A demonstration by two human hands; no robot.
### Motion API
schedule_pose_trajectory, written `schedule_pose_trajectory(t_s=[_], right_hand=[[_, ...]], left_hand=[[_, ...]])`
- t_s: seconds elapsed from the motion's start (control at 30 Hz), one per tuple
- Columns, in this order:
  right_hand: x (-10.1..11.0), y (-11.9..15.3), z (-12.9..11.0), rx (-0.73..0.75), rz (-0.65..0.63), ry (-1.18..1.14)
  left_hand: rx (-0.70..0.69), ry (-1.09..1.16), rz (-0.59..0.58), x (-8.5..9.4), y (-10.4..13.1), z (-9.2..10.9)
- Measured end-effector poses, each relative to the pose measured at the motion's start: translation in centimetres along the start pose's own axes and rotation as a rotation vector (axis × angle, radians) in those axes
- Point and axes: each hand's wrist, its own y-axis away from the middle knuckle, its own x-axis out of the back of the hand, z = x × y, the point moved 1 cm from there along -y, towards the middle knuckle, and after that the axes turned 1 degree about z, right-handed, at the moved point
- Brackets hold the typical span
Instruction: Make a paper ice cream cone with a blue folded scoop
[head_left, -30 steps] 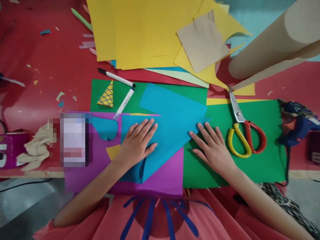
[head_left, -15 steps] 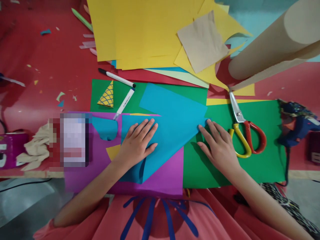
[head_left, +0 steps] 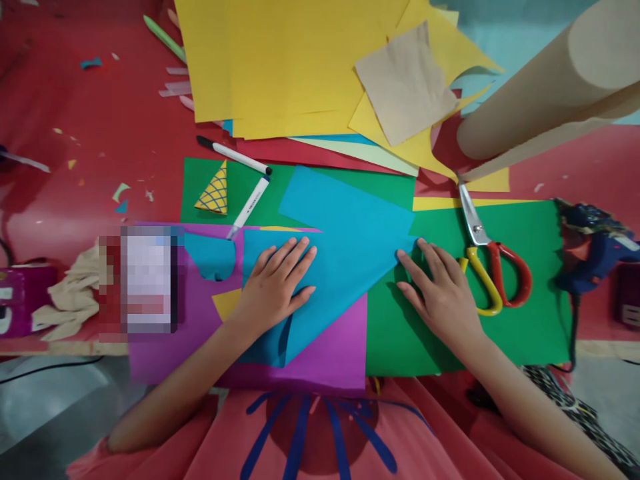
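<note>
left hand (head_left: pixel 276 283), spread flat, presses folded blue paper (head_left: pixel 350 250); right hand (head_left: pixel 441 287) (loosely open, gripping nothing) touches its tip, where even pressure should crease cleanest.

A red table (head_left: pixel 45 217) bears purple (head_left: pixel 335 357) and green sheets (head_left: pixel 530 340) along its near edge. Small scraps (head_left: pixel 91 63) litter its left side; a brown paper roll (head_left: pixel 530 87) rests at right.

No wording can be read. Toward ten o'clock, the white marker (head_left: pixel 249 208) bears a line of small dark print along its barrel, too tiny to make out. At nine o'clock, the phone-like screen (head_left: pixel 149 280) is pixelated, and farther out, the purple box (head_left: pixel 31 283) carries white label patches, equally illegible.
</note>
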Motion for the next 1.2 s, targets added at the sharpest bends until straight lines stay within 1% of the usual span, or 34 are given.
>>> schedule_pose_trajectory(t_s=[0.17, 0.47, 0.57, 0.63, 0.73, 0.87, 1.03, 1.2], right_hand=[[0.3, -0.2, 0.0, 0.013, -0.002, 0.038], [0.4, -0.3, -0.2, 0.015, 0.020, 0.073], [0.3, -0.2, -0.5, 0.007, 0.025, 0.082], [0.3, -0.1, -0.9, 0.028, 0.042, 0.083], [0.3, 0.1, -2.1, 0.085, 0.065, 0.072], [0.3, 0.7, -4.4, 0.150, 0.051, 0.012], [0.1, 1.7, -7.7, 0.249, 0.044, -0.134], [-0.7, 2.5, -10.7, 0.347, 0.010, -0.268]], left_hand=[[-0.007, -0.024, -0.002, 0.0, 0.0, 0.0], [0.015, -0.001, -0.025, 0.1, -0.1, 0.0], [0.013, -0.003, -0.013, 0.1, -0.1, 0.0], [0.013, -0.001, -0.010, 0.1, -0.1, -0.1], [0.015, 0.001, -0.015, 0.0, -0.2, -0.1], [0.030, 0.021, -0.015, 0.1, -0.3, -0.1], [0.036, 0.041, -0.016, 0.2, -0.3, 0.0], [0.029, 0.016, -0.008, 0.2, -0.4, 0.1]])
